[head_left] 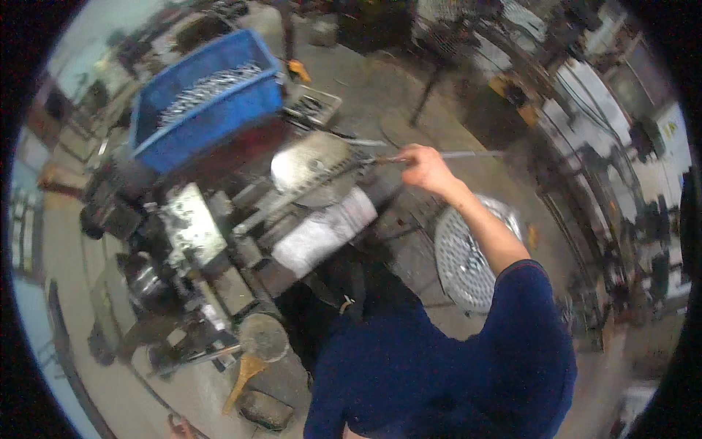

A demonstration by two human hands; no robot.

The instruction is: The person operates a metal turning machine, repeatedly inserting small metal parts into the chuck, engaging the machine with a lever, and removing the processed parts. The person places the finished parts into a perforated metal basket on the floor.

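Observation:
My right hand (428, 170) is closed in a fist around a long thin metal bar (475, 154), which sticks out on both sides of it. The bar's left part looks darker and points toward a rounded metal plate (311, 162) on the machine bench. Of my left hand (183, 428), only some fingers show at the lower left edge, blurred and cut off. Whether they hold anything is unclear. A whitish cloth or paper pad (324, 233) lies across the bench's near side. Left of it is a shiny flat metal block (194, 224).
A blue crate (212, 117) of small shiny metal parts stands at the back left, beside a small tray (313, 104). A perforated round metal stool seat (457, 256) is under my right forearm. A round grey container (264, 339) and a wooden handle (243, 384) sit lower left.

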